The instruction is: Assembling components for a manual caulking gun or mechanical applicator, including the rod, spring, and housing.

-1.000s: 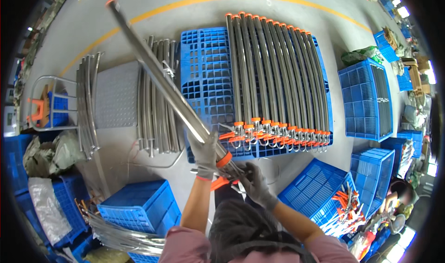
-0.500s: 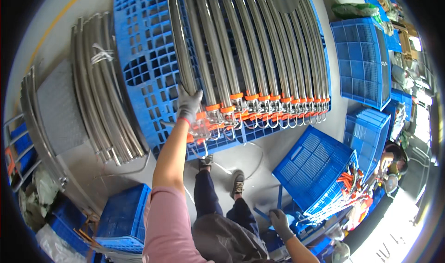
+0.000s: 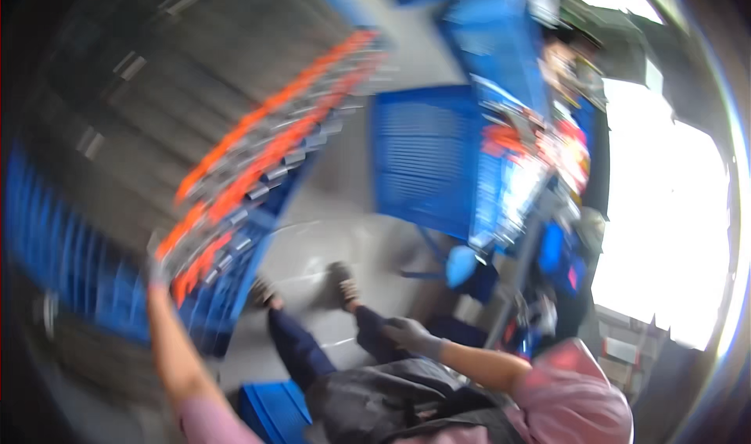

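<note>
Left hand (image 3: pixel 158 270) at the row's near corner, view swung rightward.
The metal poles (image 3: pixel 199 104) stretch beyond this hand, their orange fittings (image 3: pixel 258 127) just beside it; blur hides its fingers, so I cannot tell its grip. Half a second ago the right hand (image 3: pixel 411 337) was farther from the legs; now, loosely half-open and seemingly bare of any object, it hangs by the thigh.

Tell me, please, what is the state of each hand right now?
Left hand: blurred beside orange-collared grey metal tubes; grip cannot be told.
Right hand: looks loosely open, no held thing visible.
</note>
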The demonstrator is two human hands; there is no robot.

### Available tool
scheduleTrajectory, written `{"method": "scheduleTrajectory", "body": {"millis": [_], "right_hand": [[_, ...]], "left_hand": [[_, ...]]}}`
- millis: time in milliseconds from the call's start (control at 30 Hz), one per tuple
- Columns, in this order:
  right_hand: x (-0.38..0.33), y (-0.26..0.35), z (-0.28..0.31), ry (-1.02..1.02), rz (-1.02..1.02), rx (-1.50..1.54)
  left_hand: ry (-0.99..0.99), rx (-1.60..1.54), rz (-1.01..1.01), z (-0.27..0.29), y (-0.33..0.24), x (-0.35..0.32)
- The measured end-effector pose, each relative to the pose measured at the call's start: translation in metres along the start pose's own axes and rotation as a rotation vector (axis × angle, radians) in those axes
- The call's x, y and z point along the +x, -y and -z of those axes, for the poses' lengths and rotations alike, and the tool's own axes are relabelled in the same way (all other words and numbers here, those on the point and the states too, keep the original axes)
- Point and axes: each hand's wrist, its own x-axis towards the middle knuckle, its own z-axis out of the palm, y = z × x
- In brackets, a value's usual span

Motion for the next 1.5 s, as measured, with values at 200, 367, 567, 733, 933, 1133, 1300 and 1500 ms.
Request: {"method": "scheduleTrajectory", "body": {"millis": [200, 367, 567, 733, 933, 1133, 1300, 1500], "right_hand": [[-0.009, -0.104, 0.114, -0.168, 0.316, -0.135], [-0.001, -0.257, 0.306, -0.475, 0.337, -0.129], [0.14, -0.222, 0.639, -1.116, 0.408, -0.056], [0.189, -0.142, 0.802, -0.899, 0.192, 0.211], [0.134, -0.192, 0.882, -0.934, 0.542, 0.473], [0.067, -0.25, 0.956, -0.799, 0.712, 0.439], [-0.053, -0.271, 0.944, -0.463, 0.961, 0.5], [-0.345, -0.362, 0.922, -0.074, 1.114, 0.727]], "left_hand": [[-1.036, 1.394, -0.204, -0.127, 0.138, 0.02], [-0.881, 1.706, 0.162, -0.288, 0.337, 0.002], [-0.81, 2.072, 0.192, -0.468, 0.502, -0.047], [-1.263, 0.875, 0.151, -0.609, 0.629, -0.059], [-1.22, 0.732, 0.126, -0.739, 0.769, -0.003], [-0.815, 1.753, 0.02, -0.856, 0.834, 0.097], [-0.306, 1.927, -0.621, -1.071, 0.833, 0.208], [0.075, 1.858, -1.074, -1.328, 0.82, 0.211]]}}
